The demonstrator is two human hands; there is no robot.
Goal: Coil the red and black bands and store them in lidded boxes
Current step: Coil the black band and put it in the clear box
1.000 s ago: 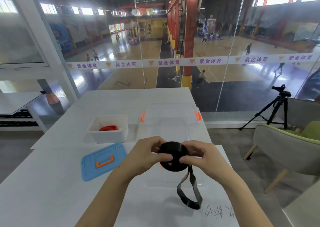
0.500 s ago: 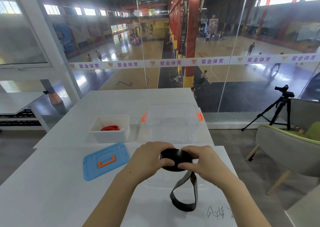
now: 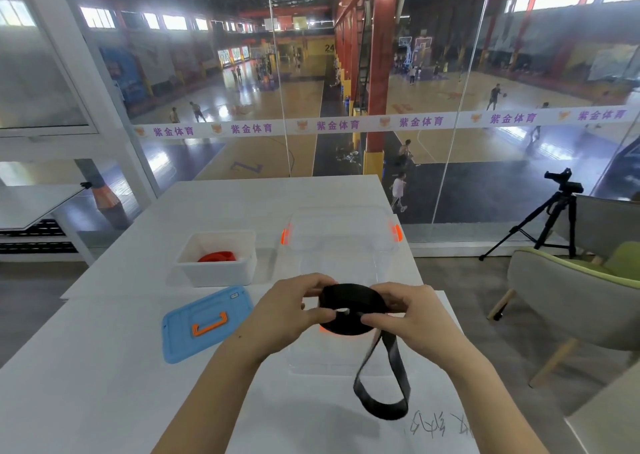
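so the black band [image 3: 346, 310] coil's pinched between left hand [image 3: 287, 318] and right hand [image 3: 412, 318] over the table [image 3: 104, 384], near the clear box [image 3: 341, 232], tipped flatter than a second ago, with a loose loop [image 3: 381, 410] dangling, so winding's not done, I'd guess.

black band [image 3: 349, 303], red band [image 3: 217, 256] in white box [image 3: 216, 273], blue lid [image 3: 207, 322] with orange handle [image 3: 209, 325], white table [image 3: 104, 384]

Black band [image 3: 346, 296] half-coiled; red band [image 3: 217, 256] boxed
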